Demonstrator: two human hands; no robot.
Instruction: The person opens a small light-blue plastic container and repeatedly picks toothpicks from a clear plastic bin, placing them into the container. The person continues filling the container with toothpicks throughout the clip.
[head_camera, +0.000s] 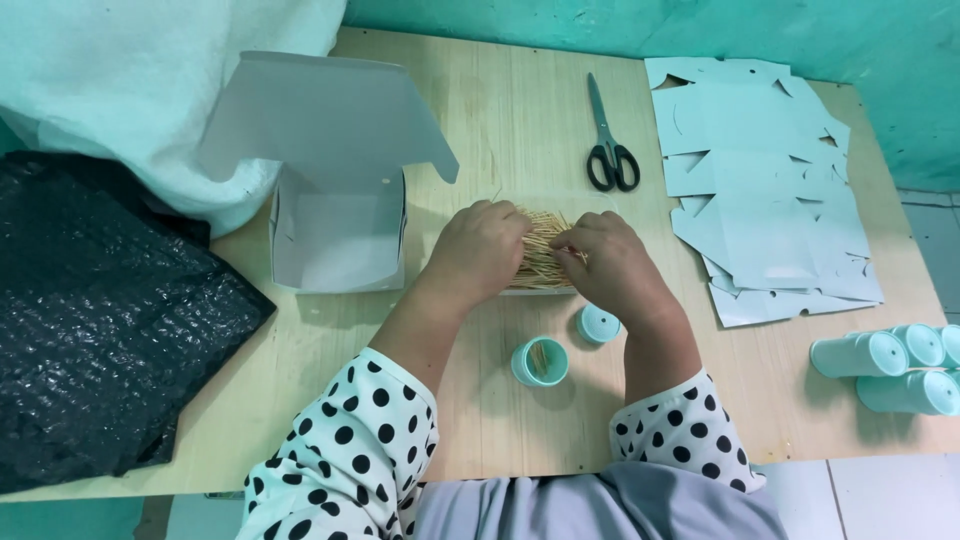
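Note:
Both of my hands rest on a pile of thin wooden toothpicks (543, 262) in the middle of the wooden table (500, 120). My left hand (480, 250) covers the pile's left side with curled fingers. My right hand (610, 265) pinches some toothpicks at the pile's right side. Just in front of my hands a small teal round container (540, 361) stands open with a few toothpicks inside. Its teal lid (598, 324) lies beside it, close to my right wrist.
An open white cardboard box (335, 235) stands at the left. Black-handled scissors (608, 140) lie at the back. Flat unfolded box blanks (765, 190) are stacked at the right, with several closed teal containers (885, 365) at the right edge. A black plastic bag (90, 310) lies far left.

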